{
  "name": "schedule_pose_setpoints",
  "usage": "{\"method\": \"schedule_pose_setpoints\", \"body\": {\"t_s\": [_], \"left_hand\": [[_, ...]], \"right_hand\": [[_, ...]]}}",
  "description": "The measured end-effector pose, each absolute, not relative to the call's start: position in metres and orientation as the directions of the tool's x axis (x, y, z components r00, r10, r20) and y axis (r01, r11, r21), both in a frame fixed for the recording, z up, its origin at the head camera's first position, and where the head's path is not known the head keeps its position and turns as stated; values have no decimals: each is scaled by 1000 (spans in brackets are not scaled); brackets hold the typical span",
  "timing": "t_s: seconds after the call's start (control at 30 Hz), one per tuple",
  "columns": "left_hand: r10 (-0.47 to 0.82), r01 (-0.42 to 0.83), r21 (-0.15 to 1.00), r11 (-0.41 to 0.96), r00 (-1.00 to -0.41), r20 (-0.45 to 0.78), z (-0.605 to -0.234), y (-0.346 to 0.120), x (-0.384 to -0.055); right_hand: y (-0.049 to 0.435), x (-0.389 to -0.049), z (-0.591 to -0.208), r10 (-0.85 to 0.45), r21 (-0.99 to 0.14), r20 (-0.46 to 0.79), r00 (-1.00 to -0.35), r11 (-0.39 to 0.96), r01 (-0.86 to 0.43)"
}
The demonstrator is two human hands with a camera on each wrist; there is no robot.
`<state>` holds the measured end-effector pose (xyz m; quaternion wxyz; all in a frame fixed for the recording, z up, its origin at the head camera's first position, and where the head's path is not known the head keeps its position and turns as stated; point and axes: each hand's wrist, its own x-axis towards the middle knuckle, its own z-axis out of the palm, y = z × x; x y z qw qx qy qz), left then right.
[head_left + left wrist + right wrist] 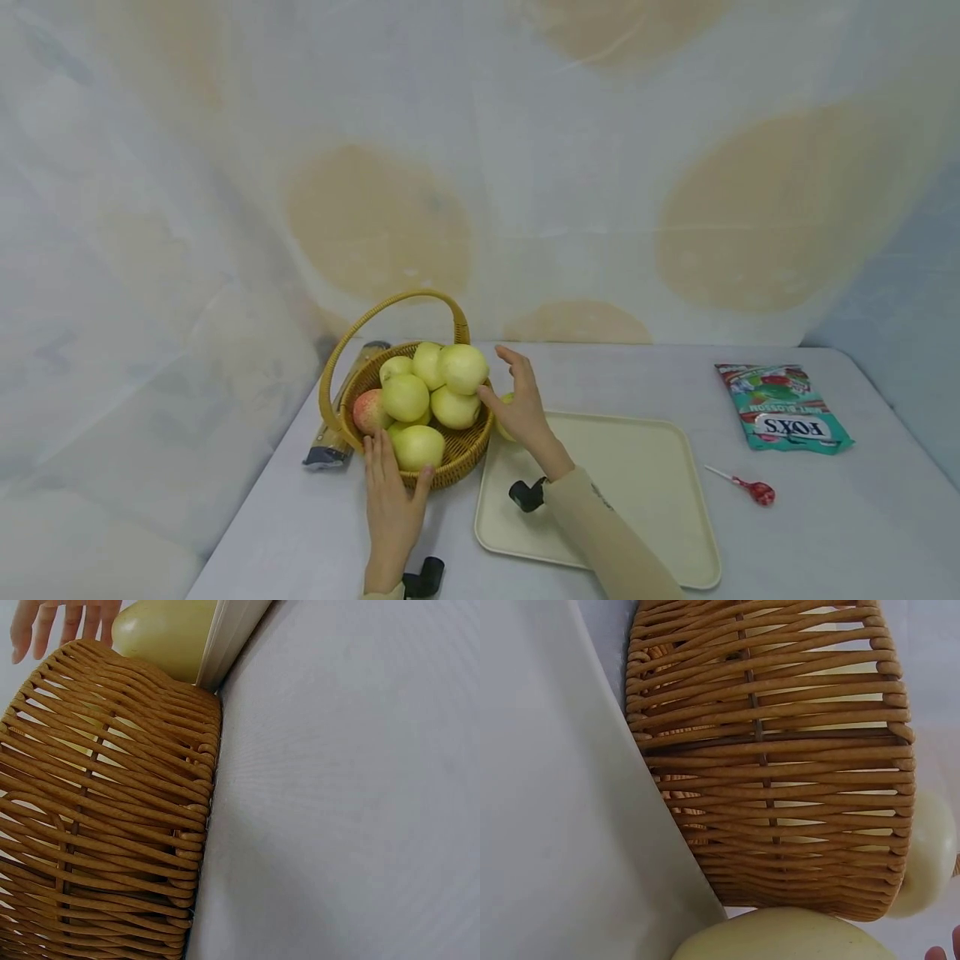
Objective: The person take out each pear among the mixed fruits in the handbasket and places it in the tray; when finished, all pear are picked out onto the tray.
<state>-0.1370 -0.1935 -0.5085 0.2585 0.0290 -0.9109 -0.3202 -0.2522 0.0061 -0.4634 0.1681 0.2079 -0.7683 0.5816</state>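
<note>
A wicker basket (467,465) with an arched handle (375,308) holds several pale yellow-green apples (406,397) and one reddish fruit (371,412). At its near left rim my left hand (395,510) rests with fingers fairly straight, beside the front apple (418,448). My right hand (522,410) is at the basket's right side, thumb and fingers spread, the thumb tip close to the top right apple (462,368). Another yellow-green apple (780,937) lies outside the basket, against the tray's corner, partly hidden behind the right hand in the head view.
A cream tray (637,483) lies to the right of the basket, under my right forearm. Farther right are a teal Fox's candy bag (783,408) and a red lollipop (762,493). A long dark-and-gold packet (330,446) lies behind the basket's left side.
</note>
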Motion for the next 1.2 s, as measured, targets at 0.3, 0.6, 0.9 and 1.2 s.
{"method": "schedule_pose_setpoints", "body": {"t_s": [0.3,0.6,0.9,1.2], "left_hand": [[-213,120,590,798,-860,463,-508,-193,-137],[-218,115,595,795,-862,458,-508,-194,-137],[-212,116,587,802,-862,460,-509,-194,-138],[-213,114,581,806,-860,464,-508,-193,-137]], "right_hand": [[3,-256,-463,-139,-823,497,-857,237,-516],[-2,-258,-462,-145,-830,482,-864,239,-503],[-8,-263,-461,-155,-830,477,-865,245,-502],[-16,-265,-456,-164,-833,470,-867,243,-498]]}}
